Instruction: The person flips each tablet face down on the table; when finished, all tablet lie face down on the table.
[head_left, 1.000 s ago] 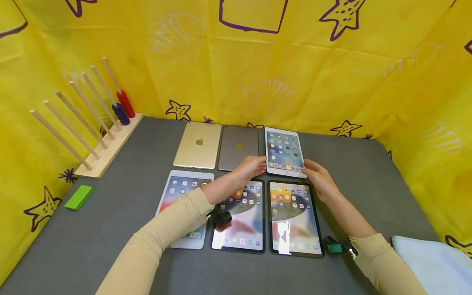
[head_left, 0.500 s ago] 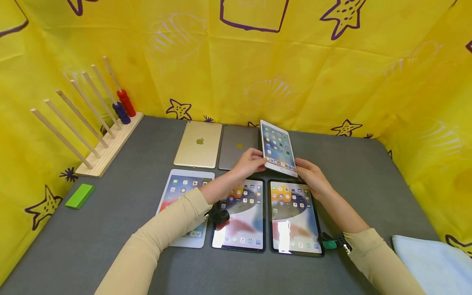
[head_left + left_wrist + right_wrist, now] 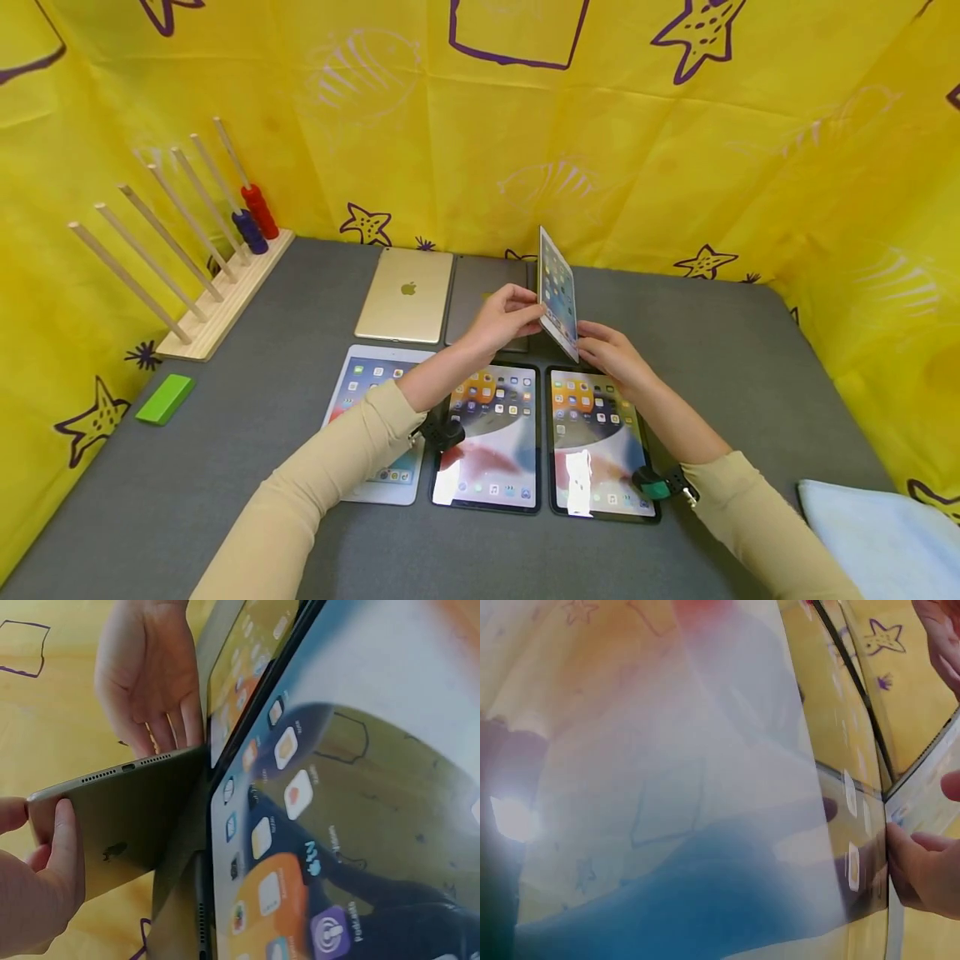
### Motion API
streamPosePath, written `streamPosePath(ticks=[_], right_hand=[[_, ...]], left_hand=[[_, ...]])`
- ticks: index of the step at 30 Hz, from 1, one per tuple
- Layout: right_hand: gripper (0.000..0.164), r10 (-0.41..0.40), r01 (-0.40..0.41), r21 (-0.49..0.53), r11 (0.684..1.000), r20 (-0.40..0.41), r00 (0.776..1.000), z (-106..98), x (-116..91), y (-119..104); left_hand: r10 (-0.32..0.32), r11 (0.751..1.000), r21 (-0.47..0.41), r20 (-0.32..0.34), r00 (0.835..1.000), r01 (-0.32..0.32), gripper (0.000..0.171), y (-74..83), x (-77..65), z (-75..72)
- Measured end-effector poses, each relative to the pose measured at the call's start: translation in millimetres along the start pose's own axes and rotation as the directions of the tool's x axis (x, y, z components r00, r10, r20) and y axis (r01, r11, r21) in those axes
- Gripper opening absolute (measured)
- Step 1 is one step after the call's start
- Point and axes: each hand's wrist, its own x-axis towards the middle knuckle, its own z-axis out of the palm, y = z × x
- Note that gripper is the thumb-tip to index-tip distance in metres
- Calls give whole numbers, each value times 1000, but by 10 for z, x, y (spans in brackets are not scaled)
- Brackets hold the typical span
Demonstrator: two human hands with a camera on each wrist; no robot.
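Note:
A white-framed tablet [image 3: 557, 292] is raised on a steep tilt above the table's back half, its lit screen turned sideways. My left hand [image 3: 504, 321] pinches its lower left corner, thumb on the front. In the left wrist view, fingers [image 3: 66, 832] lie on the metal back. My right hand [image 3: 618, 358] is at the opposite lower corner, its fingers extended along the edge. Below the hands lie two black-framed tablets, one in the middle [image 3: 495, 454] and one at right [image 3: 600, 442], screens up. A white tablet [image 3: 375, 387] lies left of them, partly under my left arm.
Behind lie a gold tablet [image 3: 405, 300] and a grey tablet [image 3: 472, 287], both face down. A wooden peg rack with beads [image 3: 225, 292] and a green block [image 3: 166, 400] are at left. A light blue cloth [image 3: 877, 533] is at front right. Yellow fabric [image 3: 480, 150] hangs behind.
The white-framed tablet has come up off the table and turned from lying flat to standing steeply on its side. My right hand has moved left with its edge.

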Motion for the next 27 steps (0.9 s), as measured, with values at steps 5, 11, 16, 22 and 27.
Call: streamPosePath(ticks=[5,11,16,22,27], right_hand=[[59,-23,23,-16,1000,34,999,18,8,0],[59,-64,68,-51,996,85,994,-2,-37,-72],[61,-87,93,-66,993,86,992,-2,-88,-197],[60,-100,100,-12,995,17,995,-6,-135,-343],[60,-161,161,4,987,-31,986,-30,-152,-473]], left_hand=[[2,1000,16,31,1000,-3,28,35,-20,36],[25,999,43,75,997,-28,32,26,-22,104],[44,997,65,100,994,-51,38,23,-27,177],[47,997,64,90,995,-53,35,14,-36,260],[57,995,72,94,994,-64,35,-8,-18,313]])
